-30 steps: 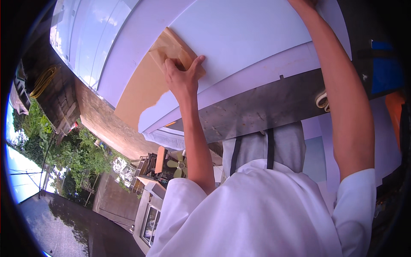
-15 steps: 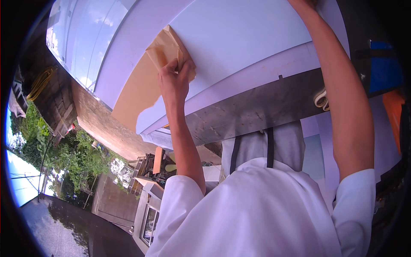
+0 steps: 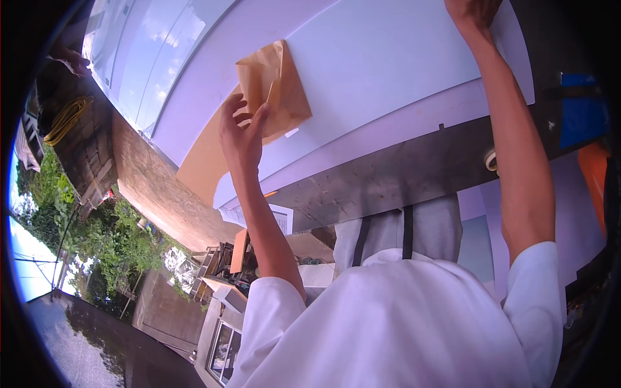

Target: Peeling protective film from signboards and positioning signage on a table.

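My left hand [image 3: 242,132] is beside a folded, creased piece of brown paper [image 3: 291,90], its fingers bent but apart and nothing gripped between them. Beneath the hand, more flat brown paper [image 3: 204,161] with a ragged edge continues down to the left. The folded part rests on a large pale blue sheet [image 3: 381,52]. At the top edge of the picture, my right hand [image 3: 473,13] is over the far right part of the sheet; its fingers are cut off by the frame and hard to make out.
Another person's hand [image 3: 74,63] is at the far left, near a glossy panel [image 3: 149,45] reflecting sky. A roll of tape [image 3: 491,160] lies on the dark table edge [image 3: 388,181]. Yellow coiled hose [image 3: 68,119] hangs at left. A printed paper [image 3: 281,216] sticks out below my left forearm.
My left hand has let go of the brown paper and moved left with its fingers spreading. The folded paper has opened out somewhat. Another person's hand has appeared at far left.
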The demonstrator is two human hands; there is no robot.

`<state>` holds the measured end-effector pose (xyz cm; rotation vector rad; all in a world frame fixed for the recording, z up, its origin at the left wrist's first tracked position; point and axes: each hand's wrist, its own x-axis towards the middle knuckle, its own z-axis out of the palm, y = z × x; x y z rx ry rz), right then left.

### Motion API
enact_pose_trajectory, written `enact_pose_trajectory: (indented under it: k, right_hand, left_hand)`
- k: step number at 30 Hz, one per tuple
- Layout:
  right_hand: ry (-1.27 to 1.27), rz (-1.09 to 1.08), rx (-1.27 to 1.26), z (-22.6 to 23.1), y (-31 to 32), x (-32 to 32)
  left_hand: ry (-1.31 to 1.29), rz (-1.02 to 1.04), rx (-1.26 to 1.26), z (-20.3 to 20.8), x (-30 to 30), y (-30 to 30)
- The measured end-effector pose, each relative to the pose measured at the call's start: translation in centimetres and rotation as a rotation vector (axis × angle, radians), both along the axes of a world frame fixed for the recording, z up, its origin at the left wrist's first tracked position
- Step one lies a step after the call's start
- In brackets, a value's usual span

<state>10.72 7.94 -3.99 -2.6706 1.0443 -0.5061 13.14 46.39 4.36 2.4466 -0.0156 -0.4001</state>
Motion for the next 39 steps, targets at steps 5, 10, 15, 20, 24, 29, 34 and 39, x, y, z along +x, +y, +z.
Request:
enact_pose_trajectory:
  k: [5, 10, 15, 20, 24, 29, 34, 39]
  right_hand:
    - [-0.362, 0.133, 0.096, 2.4, 11.7, -1.2]
    - [-0.361, 0.041, 0.334, 1.0, 22.1, 0.3]
    - [-0.186, 0.015, 0.04, 0.0, 25.2, 1.4]
    - [0.039, -0.118, -0.013, 0.3, 26.6, 2.2]
    - [0.068, -0.14, -0.036, 0.2, 26.9, 2.4]
    - [0.164, -0.156, 0.045, 0.0, 26.6, 2.4]
    - [0.184, -0.138, -0.003, -0.1, 26.7, 2.0]
    - [0.224, -0.155, 0.056, -0.4, 26.8, 2.2]
  left_hand:
    - [-0.066, 0.019, 0.212, 0.9, -5.0, -4.5]
    - [-0.191, 0.001, 0.313, -4.1, -2.3, -6.0]
    - [0.043, -0.296, 0.239, -4.8, -0.5, -4.2]
    - [-0.032, -0.219, -0.063, -5.5, -0.4, -1.3]
    - [0.087, -0.032, -0.238, -4.8, -0.4, 1.8]
    - [0.258, 0.248, -0.408, -2.7, -1.0, 8.8]
    - [0.23, 0.43, -0.496, -1.0, -0.8, 19.8]
    - [0.254, 0.522, -0.372, 2.5, 0.0, 30.5]
